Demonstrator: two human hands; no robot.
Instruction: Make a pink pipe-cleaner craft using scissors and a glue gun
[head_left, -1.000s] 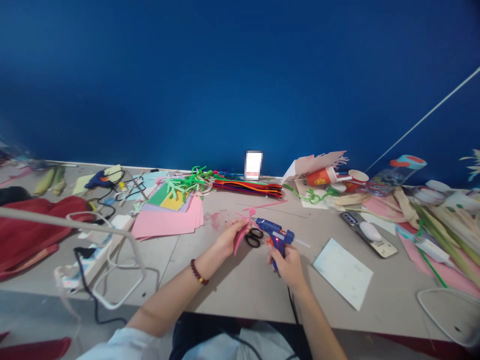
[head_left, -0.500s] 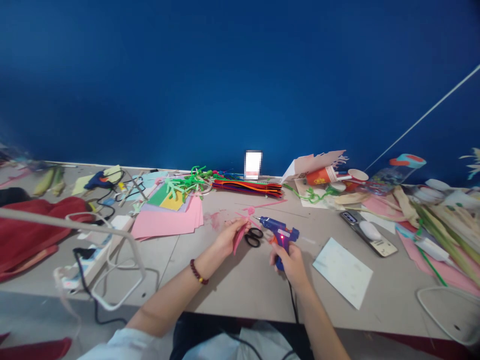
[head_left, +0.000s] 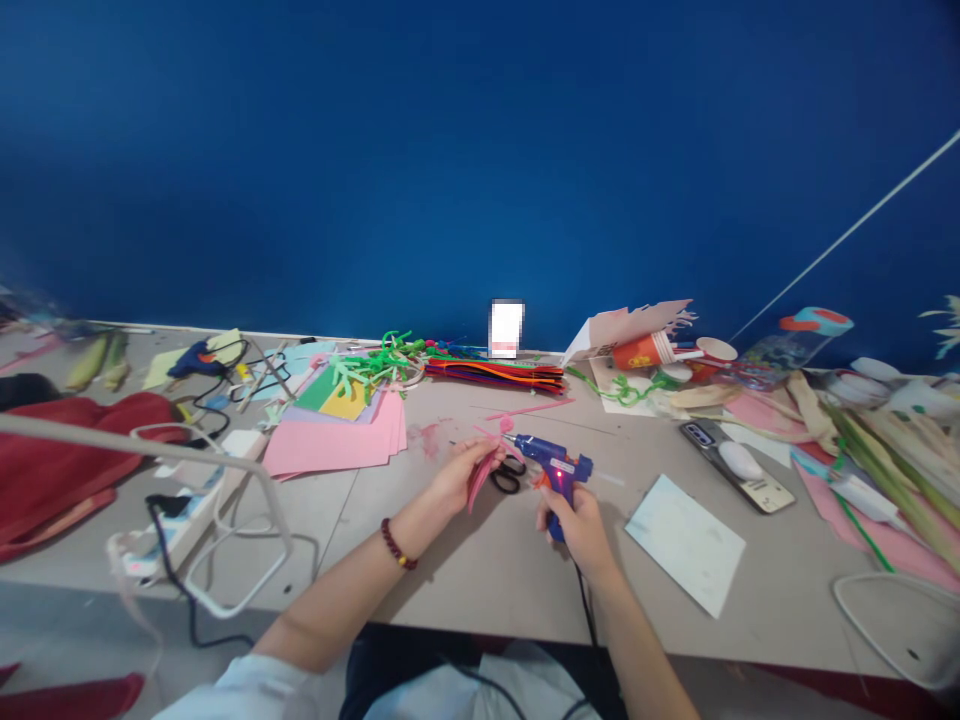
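My left hand [head_left: 463, 474] pinches a folded piece of pink paper [head_left: 480, 482] over the middle of the table. In my right hand [head_left: 574, 517] is a blue hot glue gun [head_left: 553, 462], its red light lit and its nozzle pointing left at the top of the pink paper. Whether the nozzle touches the paper I cannot tell. Just behind the paper lie black-handled scissors [head_left: 508, 476], partly hidden by my left hand. A small pink pipe-cleaner piece [head_left: 505, 425] shows near the nozzle.
Pink paper sheets [head_left: 330, 445] and green pipe cleaners [head_left: 367, 370] lie to the left. A pipe-cleaner bundle [head_left: 495, 376] rests by the wall. At left is a power strip [head_left: 195, 505]. To the right are a pale card [head_left: 686, 545], a phone [head_left: 705, 450] and paper cups [head_left: 645, 351].
The glue gun has moved slightly left, bringing its nozzle closer to the pink paper. My left hand has barely shifted and still holds the paper.
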